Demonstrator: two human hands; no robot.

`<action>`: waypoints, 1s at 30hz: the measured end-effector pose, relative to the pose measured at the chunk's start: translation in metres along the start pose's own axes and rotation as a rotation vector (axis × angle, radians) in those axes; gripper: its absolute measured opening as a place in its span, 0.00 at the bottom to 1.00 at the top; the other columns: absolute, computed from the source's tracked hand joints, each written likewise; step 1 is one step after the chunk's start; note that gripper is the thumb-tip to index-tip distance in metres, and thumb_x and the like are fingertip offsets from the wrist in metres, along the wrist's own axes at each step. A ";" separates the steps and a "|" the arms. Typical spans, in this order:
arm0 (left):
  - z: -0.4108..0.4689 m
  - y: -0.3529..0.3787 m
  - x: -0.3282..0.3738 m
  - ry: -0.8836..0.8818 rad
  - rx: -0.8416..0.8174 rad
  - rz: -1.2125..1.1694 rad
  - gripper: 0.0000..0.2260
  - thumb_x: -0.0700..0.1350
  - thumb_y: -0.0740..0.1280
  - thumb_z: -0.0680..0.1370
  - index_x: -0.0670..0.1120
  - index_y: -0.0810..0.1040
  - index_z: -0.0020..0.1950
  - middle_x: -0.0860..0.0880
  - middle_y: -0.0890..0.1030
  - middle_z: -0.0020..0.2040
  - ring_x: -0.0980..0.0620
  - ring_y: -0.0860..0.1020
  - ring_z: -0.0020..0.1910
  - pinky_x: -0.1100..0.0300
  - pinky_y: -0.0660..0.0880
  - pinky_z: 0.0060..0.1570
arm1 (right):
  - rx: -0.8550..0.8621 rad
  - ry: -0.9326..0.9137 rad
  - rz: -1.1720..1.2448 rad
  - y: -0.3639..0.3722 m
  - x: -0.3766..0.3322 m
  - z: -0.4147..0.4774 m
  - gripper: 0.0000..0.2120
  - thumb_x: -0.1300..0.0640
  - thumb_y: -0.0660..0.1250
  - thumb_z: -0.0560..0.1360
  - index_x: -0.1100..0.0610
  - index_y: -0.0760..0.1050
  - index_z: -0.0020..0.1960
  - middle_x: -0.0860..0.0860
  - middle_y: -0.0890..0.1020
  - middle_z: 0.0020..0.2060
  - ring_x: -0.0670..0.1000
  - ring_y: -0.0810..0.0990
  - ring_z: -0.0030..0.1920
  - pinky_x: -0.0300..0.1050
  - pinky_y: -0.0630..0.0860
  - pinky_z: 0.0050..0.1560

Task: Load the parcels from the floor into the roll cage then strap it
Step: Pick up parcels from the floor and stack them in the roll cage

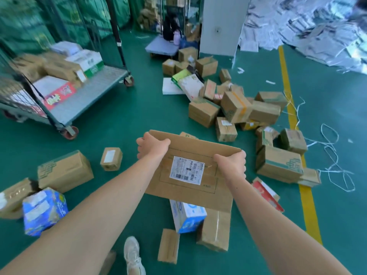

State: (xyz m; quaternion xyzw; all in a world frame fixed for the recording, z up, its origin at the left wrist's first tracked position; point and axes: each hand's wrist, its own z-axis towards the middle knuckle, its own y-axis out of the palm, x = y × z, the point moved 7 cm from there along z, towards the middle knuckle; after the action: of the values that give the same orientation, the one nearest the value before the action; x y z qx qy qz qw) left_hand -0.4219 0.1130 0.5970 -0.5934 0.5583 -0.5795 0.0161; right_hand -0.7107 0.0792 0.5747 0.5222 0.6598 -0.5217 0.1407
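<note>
Green floor (139, 108); yellow line (286, 80); white pillar (220, 24).

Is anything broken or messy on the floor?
Yes. The blue box at lower left looks crumpled and dented on top, and loose white cord lies tangled across the floor by the yellow line.

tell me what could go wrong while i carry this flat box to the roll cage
1. The left hand and right hand grip only the far edge of the flat parcel, so it may sag or slip out.
2. The blue box and brown box lie close to the shoe; a step toward the roll cage could trip on them.
3. Loose white string on the floor to the right might snag a foot.
</note>
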 end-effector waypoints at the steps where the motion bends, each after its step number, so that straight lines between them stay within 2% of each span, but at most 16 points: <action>1: 0.017 -0.012 0.003 0.010 -0.003 -0.009 0.29 0.53 0.69 0.72 0.47 0.65 0.70 0.44 0.66 0.65 0.42 0.72 0.60 0.44 0.70 0.63 | 0.009 -0.010 -0.002 0.014 -0.016 -0.001 0.38 0.48 0.74 0.67 0.54 0.60 0.71 0.54 0.74 0.66 0.59 0.72 0.66 0.61 0.68 0.67; 6: 0.112 -0.077 0.007 0.024 -0.019 -0.097 0.31 0.54 0.69 0.71 0.51 0.64 0.72 0.45 0.67 0.65 0.41 0.73 0.59 0.44 0.71 0.63 | 0.036 -0.098 -0.015 0.091 -0.102 -0.009 0.44 0.45 0.75 0.67 0.52 0.56 0.75 0.53 0.71 0.69 0.59 0.71 0.69 0.62 0.66 0.69; 16: 0.265 -0.203 0.009 0.072 0.023 -0.204 0.37 0.53 0.69 0.70 0.56 0.57 0.76 0.48 0.71 0.68 0.41 0.69 0.65 0.42 0.69 0.64 | -0.051 -0.215 0.064 0.243 -0.247 -0.028 0.49 0.46 0.76 0.68 0.51 0.49 0.79 0.55 0.70 0.71 0.60 0.69 0.70 0.62 0.66 0.70; 21: 0.324 -0.232 0.004 0.010 0.030 -0.390 0.41 0.47 0.70 0.72 0.55 0.51 0.79 0.45 0.65 0.72 0.42 0.69 0.64 0.48 0.71 0.57 | -0.155 -0.246 0.102 0.307 -0.315 -0.024 0.50 0.49 0.75 0.69 0.49 0.46 0.80 0.56 0.64 0.74 0.61 0.64 0.73 0.65 0.61 0.72; 24: 0.366 -0.246 0.006 -0.012 0.048 -0.436 0.42 0.46 0.71 0.73 0.54 0.49 0.79 0.44 0.65 0.72 0.43 0.71 0.60 0.51 0.70 0.53 | -0.203 -0.260 0.074 0.347 -0.353 -0.009 0.50 0.50 0.75 0.69 0.49 0.46 0.80 0.56 0.64 0.74 0.61 0.64 0.72 0.66 0.63 0.72; 30: 0.476 -0.265 0.025 -0.077 0.132 -0.466 0.42 0.47 0.71 0.72 0.53 0.49 0.80 0.43 0.65 0.73 0.40 0.71 0.65 0.46 0.73 0.61 | -0.304 -0.311 0.021 0.442 -0.442 0.047 0.49 0.51 0.75 0.69 0.50 0.47 0.80 0.57 0.64 0.73 0.61 0.65 0.71 0.64 0.64 0.70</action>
State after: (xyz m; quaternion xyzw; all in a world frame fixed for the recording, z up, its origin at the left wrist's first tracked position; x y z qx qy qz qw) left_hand 0.0772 -0.1039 0.6341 -0.7256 0.3662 -0.5797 -0.0577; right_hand -0.1749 -0.2399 0.6388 0.4151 0.6956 -0.4891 0.3234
